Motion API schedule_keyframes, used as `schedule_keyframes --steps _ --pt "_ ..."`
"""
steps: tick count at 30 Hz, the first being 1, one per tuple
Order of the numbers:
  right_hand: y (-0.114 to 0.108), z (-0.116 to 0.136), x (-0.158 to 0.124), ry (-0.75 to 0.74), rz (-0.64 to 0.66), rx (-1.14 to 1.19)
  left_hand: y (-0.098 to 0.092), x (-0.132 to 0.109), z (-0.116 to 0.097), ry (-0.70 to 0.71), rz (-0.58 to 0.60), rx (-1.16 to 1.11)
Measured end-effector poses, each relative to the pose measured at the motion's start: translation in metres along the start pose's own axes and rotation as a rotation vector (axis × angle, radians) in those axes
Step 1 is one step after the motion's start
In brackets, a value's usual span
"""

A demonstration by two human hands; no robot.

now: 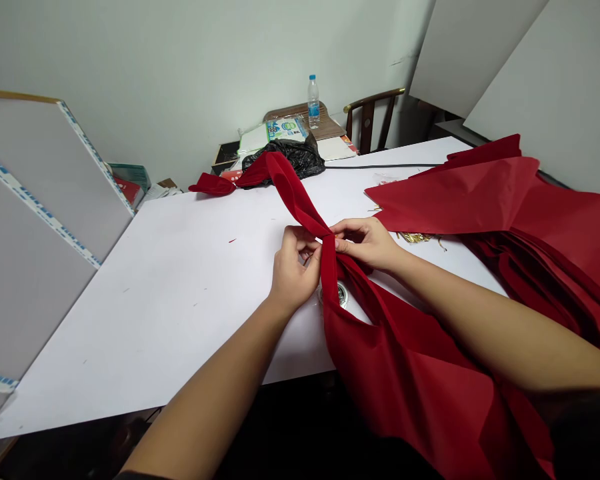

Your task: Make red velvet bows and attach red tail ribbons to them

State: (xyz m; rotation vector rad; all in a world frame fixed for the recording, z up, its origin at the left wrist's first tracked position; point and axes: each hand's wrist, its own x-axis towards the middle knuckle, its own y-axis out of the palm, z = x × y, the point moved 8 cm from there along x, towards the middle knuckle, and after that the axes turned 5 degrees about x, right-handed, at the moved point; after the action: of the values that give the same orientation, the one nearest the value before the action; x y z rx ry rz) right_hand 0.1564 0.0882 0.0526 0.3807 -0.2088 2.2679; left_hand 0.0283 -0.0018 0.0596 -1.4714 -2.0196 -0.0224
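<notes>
Left of the hands, the white desk (130,320) is lying bare of cloth. The left hand (295,267) and right hand (365,243) are both pinching closed on the red velvet cloth (329,263), gathering it into a narrow neck, with one length stretching beyond them and the rest hanging nearer. Right of the hands, more red fabric (530,207) is lying ungathered in a heap.
</notes>
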Motion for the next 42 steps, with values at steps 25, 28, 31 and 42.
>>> schedule_keyframes --steps 25,28,31,42 --pt "-0.011 0.008 -0.001 -0.104 -0.079 -0.068 -0.009 0.008 -0.007 -0.020 -0.013 0.148" --pt "-0.008 0.006 -0.001 -0.112 -0.052 -0.044 -0.009 0.007 -0.009 -0.007 -0.026 0.145" --pt "-0.005 0.006 -0.002 -0.112 -0.044 -0.035 -0.008 0.006 -0.012 0.008 -0.014 0.145" --pt "-0.001 0.015 -0.006 -0.179 -0.072 0.015 -0.004 0.004 -0.018 0.114 0.000 0.136"
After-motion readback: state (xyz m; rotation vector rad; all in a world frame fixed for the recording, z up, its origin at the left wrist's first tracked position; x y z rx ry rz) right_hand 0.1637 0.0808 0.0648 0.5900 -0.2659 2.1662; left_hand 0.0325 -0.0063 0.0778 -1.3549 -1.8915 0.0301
